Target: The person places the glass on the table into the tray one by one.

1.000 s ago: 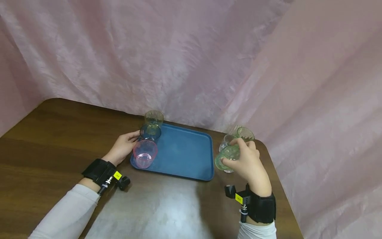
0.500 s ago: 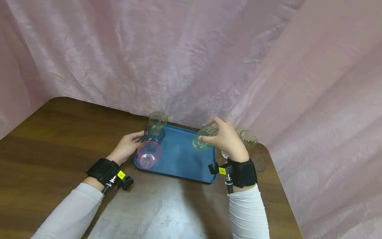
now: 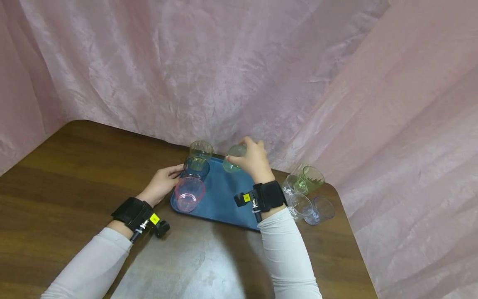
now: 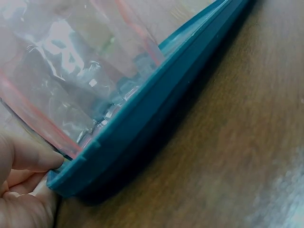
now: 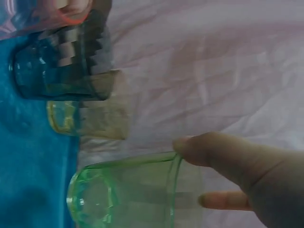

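Green cup [image 5: 128, 192], gripped by the right hand [image 3: 255, 161], is over the tray's [image 3: 224, 201] far side, three cups [image 3: 196, 167] apparently placed at left, others [image 3: 301, 204] remaining at right, the left hand [image 3: 160, 183] pinching its rim.

One tray [image 3: 221, 204]; at least eight cups [image 3: 189, 193]; two hands [image 3: 160, 185]; two wristbands [image 3: 271, 196].
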Available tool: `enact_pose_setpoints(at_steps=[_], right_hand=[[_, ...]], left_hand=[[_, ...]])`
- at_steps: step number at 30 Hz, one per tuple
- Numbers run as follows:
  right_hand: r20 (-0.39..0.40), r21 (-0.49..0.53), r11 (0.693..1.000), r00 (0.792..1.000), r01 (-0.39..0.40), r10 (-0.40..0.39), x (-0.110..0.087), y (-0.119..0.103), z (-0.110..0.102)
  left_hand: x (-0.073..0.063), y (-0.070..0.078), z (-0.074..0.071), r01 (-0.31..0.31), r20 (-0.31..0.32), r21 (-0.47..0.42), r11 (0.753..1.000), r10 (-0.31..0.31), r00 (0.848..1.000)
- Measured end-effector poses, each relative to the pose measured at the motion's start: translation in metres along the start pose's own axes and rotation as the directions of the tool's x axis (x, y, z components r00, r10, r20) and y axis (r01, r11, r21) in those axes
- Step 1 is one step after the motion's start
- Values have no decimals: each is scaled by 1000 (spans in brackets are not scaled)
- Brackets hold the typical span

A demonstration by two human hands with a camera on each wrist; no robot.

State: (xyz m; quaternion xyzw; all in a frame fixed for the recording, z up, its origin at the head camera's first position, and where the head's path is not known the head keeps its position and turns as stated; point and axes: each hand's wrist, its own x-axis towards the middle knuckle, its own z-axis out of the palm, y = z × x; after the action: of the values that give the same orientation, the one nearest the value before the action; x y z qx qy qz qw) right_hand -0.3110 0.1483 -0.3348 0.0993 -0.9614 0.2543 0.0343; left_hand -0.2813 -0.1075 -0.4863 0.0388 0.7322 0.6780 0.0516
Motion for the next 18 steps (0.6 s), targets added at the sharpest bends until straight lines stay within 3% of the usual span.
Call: enact_pose_setpoints(at_steps=[8, 18], right_hand=[[-17, -19, 1000, 1000, -17, 17, 20, -4, 22], [41, -52, 998, 999, -29, 31, 29, 0, 45]], left_hand=[[1, -1, 0, 2, -11, 4, 1000, -2, 1000], [-1, -5, 2, -7, -20, 8, 1000, 7, 1000]])
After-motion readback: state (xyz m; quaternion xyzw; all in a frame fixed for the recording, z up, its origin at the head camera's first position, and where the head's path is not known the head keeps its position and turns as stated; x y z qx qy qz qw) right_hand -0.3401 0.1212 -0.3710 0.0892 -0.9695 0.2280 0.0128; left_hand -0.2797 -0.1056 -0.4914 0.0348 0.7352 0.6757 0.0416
